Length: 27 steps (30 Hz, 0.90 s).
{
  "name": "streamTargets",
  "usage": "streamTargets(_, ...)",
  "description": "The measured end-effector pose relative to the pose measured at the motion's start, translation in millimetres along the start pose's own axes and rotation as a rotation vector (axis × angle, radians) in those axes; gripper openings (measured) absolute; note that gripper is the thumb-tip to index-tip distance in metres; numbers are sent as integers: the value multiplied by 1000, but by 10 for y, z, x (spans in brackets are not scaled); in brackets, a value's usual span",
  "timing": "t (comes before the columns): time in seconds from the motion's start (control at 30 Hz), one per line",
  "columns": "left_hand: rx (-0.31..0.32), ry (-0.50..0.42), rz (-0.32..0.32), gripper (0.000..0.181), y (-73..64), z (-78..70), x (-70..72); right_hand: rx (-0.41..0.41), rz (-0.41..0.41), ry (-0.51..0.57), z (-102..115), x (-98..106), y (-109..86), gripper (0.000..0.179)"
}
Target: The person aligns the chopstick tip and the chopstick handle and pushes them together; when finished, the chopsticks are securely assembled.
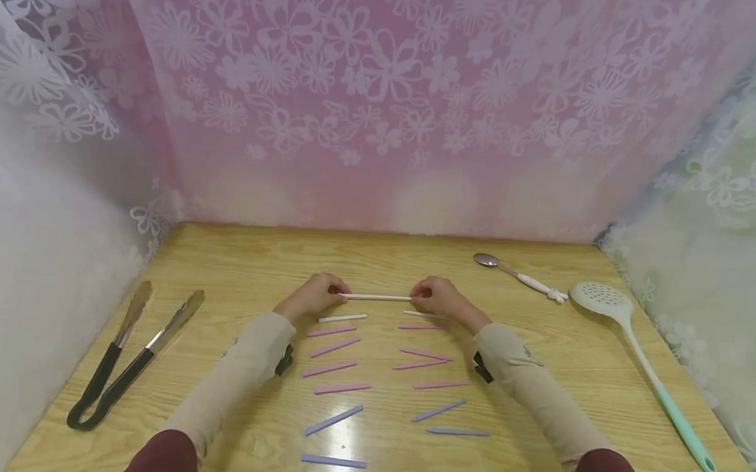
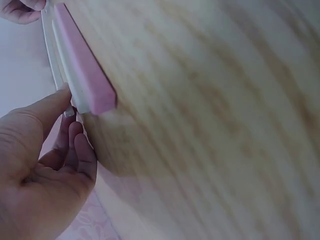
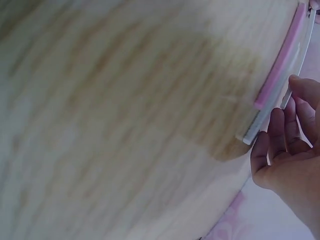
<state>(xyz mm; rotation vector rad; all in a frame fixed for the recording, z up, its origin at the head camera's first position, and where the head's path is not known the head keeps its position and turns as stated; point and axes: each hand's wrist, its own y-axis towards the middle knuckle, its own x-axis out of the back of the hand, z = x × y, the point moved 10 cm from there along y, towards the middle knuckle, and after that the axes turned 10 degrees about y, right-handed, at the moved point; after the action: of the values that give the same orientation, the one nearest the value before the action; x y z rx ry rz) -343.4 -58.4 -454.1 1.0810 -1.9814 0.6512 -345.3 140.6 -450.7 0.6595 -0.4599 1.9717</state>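
Note:
Both hands pinch a thin white stick (image 1: 378,297), one at each end, near the far part of the table. The left hand (image 1: 316,294) holds its left end between thumb and fingers, and the right hand (image 1: 441,298) holds its right end likewise. In the left wrist view, a short white stick (image 2: 70,65) and a pink stick (image 2: 86,62) lie beside the left hand's fingertips. A white stick (image 3: 252,131) and a pink stick (image 3: 281,62) lie near the right hand in the right wrist view.
Two columns of short sticks, white, pink (image 1: 343,388) and purple (image 1: 334,461), lie on the wooden table (image 1: 265,253). Black-handled tongs (image 1: 119,380) lie open at left. At right are a spoon (image 1: 520,276) and a slotted skimmer (image 1: 642,356). Floral curtains (image 1: 388,125) surround the table.

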Motion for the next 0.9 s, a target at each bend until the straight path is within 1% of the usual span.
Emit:
streamTargets(0.17, -14, 17, -24, 18, 13, -2, 10, -6, -17, -5, -26, -4, 3, 9)
streamTargets(0.4, 7, 6, -23, 19, 1, 14, -8, -21, -5, -4, -56, -37, 14, 9)
streamTargets(0.6, 9, 17, -24, 18, 10, 12, -6, -24, -3, -1, -49, -28, 16, 9)
streamTargets(0.8, -18, 12, -34, 19, -32, -24, 22, -23, -23, 4, -40, 47, -20, 15)
streamTargets(0.9, -9, -2, -57, 21, -79, -18, 70, -20, -48, -4, -43, 116, -64, 18)
